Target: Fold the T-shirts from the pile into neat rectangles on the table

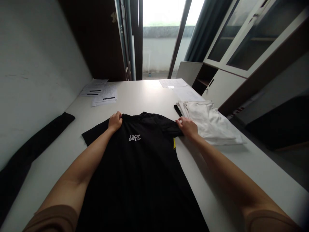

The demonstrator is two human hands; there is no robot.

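My left hand (pixel 115 121) and right hand (pixel 188 127) pinch the black shirt (pixel 142 170) at its far end; if I pull unevenly, it may wrinkle.

Room type: office, as indicated by printed sheets (pixel 108 94) at far left on a white table (pixel 140 93); glass-fronted cabinet (pixel 228 59) at right; tall window (pixel 159 48) and dark curtain (pixel 202 32) at far end.
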